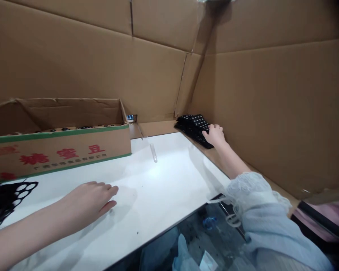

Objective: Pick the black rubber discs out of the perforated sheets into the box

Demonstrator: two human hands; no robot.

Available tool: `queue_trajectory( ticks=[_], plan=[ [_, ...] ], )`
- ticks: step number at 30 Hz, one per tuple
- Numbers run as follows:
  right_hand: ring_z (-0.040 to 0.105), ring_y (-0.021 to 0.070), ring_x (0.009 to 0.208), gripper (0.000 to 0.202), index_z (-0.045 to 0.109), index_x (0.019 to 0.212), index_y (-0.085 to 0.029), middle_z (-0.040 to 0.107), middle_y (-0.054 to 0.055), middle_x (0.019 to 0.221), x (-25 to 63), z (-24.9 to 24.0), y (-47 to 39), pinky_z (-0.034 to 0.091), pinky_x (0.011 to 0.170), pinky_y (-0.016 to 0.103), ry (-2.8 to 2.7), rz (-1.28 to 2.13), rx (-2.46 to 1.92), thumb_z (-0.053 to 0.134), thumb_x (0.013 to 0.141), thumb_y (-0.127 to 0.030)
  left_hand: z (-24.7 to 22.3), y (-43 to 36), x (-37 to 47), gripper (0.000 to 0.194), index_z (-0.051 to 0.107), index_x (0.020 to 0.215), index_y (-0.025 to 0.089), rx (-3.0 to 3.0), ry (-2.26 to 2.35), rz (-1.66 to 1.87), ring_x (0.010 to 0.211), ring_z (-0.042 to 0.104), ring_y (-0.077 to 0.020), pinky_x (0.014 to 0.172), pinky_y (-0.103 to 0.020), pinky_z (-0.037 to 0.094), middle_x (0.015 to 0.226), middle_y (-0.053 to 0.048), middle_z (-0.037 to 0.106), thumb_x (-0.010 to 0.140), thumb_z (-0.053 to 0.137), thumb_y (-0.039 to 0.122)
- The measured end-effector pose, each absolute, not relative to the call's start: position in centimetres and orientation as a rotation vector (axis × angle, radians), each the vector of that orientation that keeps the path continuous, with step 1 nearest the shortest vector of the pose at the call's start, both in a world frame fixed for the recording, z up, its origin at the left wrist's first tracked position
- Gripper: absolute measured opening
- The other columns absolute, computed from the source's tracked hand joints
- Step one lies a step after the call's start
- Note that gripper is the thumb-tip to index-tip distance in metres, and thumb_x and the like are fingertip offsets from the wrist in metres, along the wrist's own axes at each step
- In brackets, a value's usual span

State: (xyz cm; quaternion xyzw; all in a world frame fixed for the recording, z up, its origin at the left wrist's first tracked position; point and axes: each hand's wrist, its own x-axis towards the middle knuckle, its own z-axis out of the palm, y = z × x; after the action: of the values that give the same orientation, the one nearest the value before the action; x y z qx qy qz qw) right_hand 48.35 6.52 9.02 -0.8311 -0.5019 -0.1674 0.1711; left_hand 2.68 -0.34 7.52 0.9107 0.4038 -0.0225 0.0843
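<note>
My left hand [93, 199] hovers over or rests on the white tabletop [164, 188], its fingers loosely bent and the thumb apart, with nothing in it. At the back right, my right hand [216, 136] is on the right end of a stack of black pieces with pale dots [193, 126]. Its thumb lies on the stack and its fingers curl at the far side, partly hidden. A black openwork piece with large round holes [8, 195] lies at the left edge, by my left forearm.
An open cardboard box [73, 150] with green edging and red characters stands at the back left, dark pieces inside. A translucent plastic strip [153, 153] lies on the table. Tall cardboard walls [271, 105] enclose the back and right. Below the front edge is a pale blue item [183, 256].
</note>
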Motion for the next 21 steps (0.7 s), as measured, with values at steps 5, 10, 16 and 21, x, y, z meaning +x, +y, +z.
queue_trajectory(
  ticks=[5,10,16,21],
  plan=[
    [0.048,0.0282,0.098,0.042,0.052,0.109,-0.010,0.052,0.019,0.107,53.6,8.9,7.0,0.039,0.078,0.039,-1.293,-0.278,-2.571,0.045,0.077,-0.036,6.1,0.2,7.0,0.027,0.055,0.085,0.022,2.817,0.947,-0.182,0.071,0.057,-0.0214,0.060,-0.030,0.035,0.075,-0.006,0.061,0.082,0.032,0.035],
    [0.047,0.0307,0.099,0.045,0.055,0.105,-0.008,0.055,0.021,0.100,54.7,9.3,8.3,0.037,0.079,0.044,-1.331,-0.298,-2.567,0.047,0.076,-0.041,4.7,0.8,9.0,0.031,0.053,0.077,0.021,2.702,0.992,-0.031,0.063,0.054,-0.0170,0.054,-0.026,0.032,0.071,-0.004,0.060,0.083,0.027,0.035],
    [0.037,0.0274,0.110,0.038,0.059,0.103,-0.018,0.041,0.013,0.123,52.3,8.6,12.4,0.032,0.089,0.038,-1.631,-0.271,-2.408,0.048,0.075,-0.042,2.9,1.4,9.5,0.028,0.050,0.082,0.021,2.608,1.104,0.108,0.059,0.052,-0.0159,0.053,-0.026,0.032,0.070,-0.003,0.059,0.083,0.026,0.037],
    [0.031,0.0334,0.114,0.040,0.055,0.111,-0.020,0.031,0.012,0.131,50.9,7.5,15.3,0.027,0.090,0.049,-1.671,-0.234,-2.376,0.042,0.079,-0.040,2.3,1.8,8.8,0.024,0.047,0.082,0.021,2.572,1.115,0.156,0.060,0.052,-0.0160,0.054,-0.026,0.033,0.070,-0.003,0.058,0.083,0.028,0.036]
  ],
)
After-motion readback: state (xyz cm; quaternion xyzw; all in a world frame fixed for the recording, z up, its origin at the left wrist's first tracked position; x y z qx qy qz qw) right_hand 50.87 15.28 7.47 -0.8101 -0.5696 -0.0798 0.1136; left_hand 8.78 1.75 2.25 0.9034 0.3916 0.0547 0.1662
